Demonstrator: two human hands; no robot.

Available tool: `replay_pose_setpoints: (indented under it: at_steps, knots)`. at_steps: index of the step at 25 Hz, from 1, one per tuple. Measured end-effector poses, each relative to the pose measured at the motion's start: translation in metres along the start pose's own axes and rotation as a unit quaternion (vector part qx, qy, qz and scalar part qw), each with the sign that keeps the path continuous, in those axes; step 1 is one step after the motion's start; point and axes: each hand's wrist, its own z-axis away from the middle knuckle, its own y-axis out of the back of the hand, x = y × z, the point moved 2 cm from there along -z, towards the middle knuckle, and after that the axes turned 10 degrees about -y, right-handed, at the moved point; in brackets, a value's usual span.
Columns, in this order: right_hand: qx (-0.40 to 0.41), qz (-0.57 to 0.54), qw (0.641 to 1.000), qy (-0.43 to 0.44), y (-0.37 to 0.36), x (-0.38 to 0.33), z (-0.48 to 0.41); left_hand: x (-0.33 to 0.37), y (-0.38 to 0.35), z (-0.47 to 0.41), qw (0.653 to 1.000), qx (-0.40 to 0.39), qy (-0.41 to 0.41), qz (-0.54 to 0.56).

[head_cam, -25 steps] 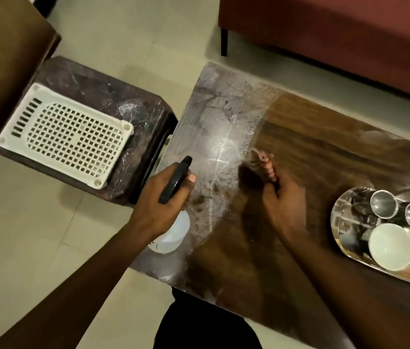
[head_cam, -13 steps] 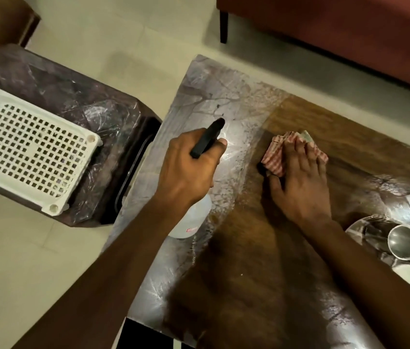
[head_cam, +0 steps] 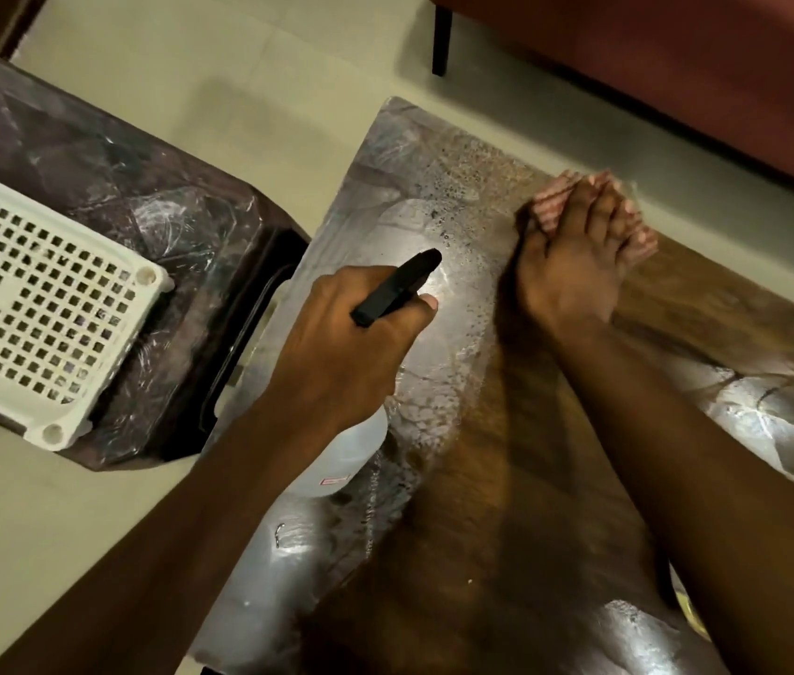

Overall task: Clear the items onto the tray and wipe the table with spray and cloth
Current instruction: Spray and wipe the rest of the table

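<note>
Wood-grain table (head_cam: 507, 528) is being wiped, so the spray-and-wipe step is judged to be in hand. The red-checked cloth (head_cam: 547, 212), bunched and blurred, is pressed under the flat fingers of the right hand (head_cam: 570, 270) at upper right. The clear spray bottle (head_cam: 397, 285) with a black head is gripped by the left hand (head_cam: 351, 348) at centre. Next, the droplets (head_cam: 458, 226) beside the cloth should be swept.

cloth (head_cam: 550, 203) blurred under right hand (head_cam: 572, 270), basket (head_cam: 148, 277) cropped
</note>
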Motion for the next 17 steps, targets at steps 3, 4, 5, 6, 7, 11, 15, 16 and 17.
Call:
replay_pose_setpoints:
  at_steps: [3,4,5,6,7,11,15,16,17]
  knots:
    - [-0.028,0.08,0.963,0.256,-0.015,-0.037,0.029,-0.003,0.014,-0.002,0.998,0.03,0.016,0.043]
    - [-0.057,0.115,0.921,0.368,-0.016,-0.039,0.037,-0.005,0.019,-0.003,0.998,0.038,0.02,0.049]
    - [-0.083,0.149,0.876,0.451,-0.012,-0.034,0.035,-0.006,0.025,-0.004,0.997,0.043,0.024,0.053]
    - [-0.091,0.176,0.848,0.492,-0.007,-0.026,0.026,-0.007,0.029,-0.003,0.997,0.047,0.026,0.061]
    - [-0.076,0.186,0.853,0.481,-0.001,-0.018,0.012,-0.009,0.034,-0.003,0.996,0.051,0.027,0.07]
    - [0.01,0.029,0.997,0.073,0.002,-0.029,-0.01,-0.012,0.047,-0.002,0.995,0.064,0.023,0.069]
    - [-0.079,0.088,0.903,0.414,-0.023,-0.101,0.037,-0.012,0.052,-0.003,0.995,0.074,0.021,0.059]
    - [-0.097,0.133,0.838,0.521,-0.022,-0.102,0.036,-0.012,0.054,-0.002,0.995,0.074,0.023,0.059]
    - [-0.1,0.168,0.796,0.572,-0.018,-0.099,0.025,-0.013,0.056,-0.002,0.996,0.071,0.024,0.052]
